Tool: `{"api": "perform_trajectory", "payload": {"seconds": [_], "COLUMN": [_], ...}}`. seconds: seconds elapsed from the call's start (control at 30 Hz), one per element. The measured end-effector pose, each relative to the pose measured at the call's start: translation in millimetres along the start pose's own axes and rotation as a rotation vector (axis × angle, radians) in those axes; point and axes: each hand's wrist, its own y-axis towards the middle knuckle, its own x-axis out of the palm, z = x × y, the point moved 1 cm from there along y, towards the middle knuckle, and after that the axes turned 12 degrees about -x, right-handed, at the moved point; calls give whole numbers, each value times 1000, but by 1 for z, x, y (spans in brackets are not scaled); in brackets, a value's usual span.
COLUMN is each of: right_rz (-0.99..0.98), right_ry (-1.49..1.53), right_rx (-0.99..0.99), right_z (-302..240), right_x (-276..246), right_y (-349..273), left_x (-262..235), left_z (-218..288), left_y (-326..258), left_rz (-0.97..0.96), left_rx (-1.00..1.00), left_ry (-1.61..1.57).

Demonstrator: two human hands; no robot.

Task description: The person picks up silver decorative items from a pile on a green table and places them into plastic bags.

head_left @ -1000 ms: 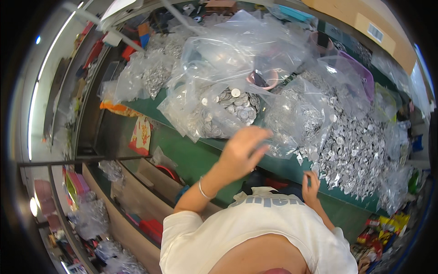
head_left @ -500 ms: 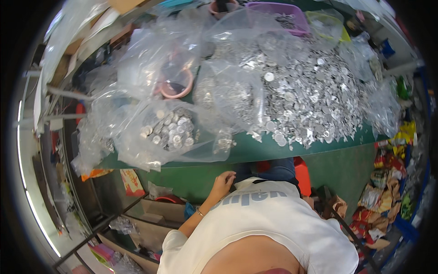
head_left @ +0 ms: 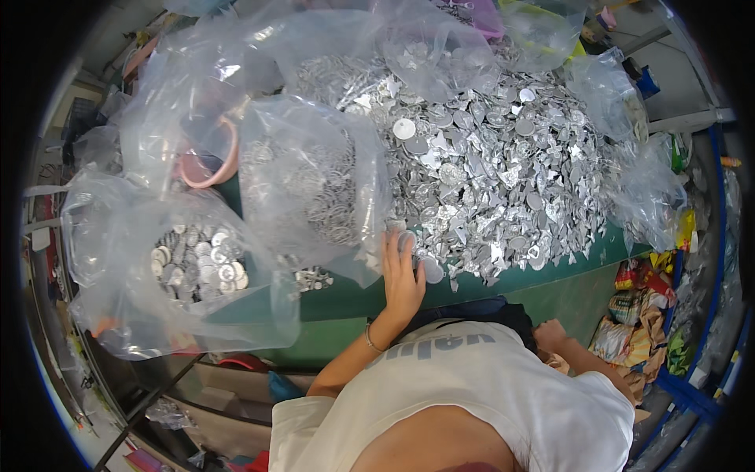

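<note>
1. While the left hand rests at the near edge of the green table, its fingers point toward twelve o'clock, straight and a little parted, with the thumb apart from them. If some piece is pressed under the fingertips, I cannot tell.

2. The heap of flat silver-coloured metal pieces spreads from this hand toward one and two o'clock, and the fingertips are at its lower left border. Its longer direction goes roughly from ten to four o'clock.

3. One grey round disc lies just beside the thumb, at about two o'clock from the palm. Being round, it has no long axis.

4. The right hand is at four o'clock from the left, near the person's waist and well apart from the heap's edge. It seems curled, but I cannot tell what its grip is. The left hand is clearly the nearer one.

5. At eleven o'clock from the left hand is a clear plastic bag of small metal pieces; at nine, a clear bag with round discs.
</note>
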Motion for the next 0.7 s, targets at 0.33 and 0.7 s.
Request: {"api": "perform_trajectory", "payload": {"seconds": [0.33,0.7], "right_rz": [-50,348], "right_ry": [-217,-217], "right_rx": [-1,-130], "right_z": [107,146], "right_x": [71,145], "right_y": [61,108], "left_x": [37,52], "left_z": [-12,-21], "left_y": [-11,-14], "left_rz": [234,403], "left_rx": [7,229], "left_ry": [33,186]}}
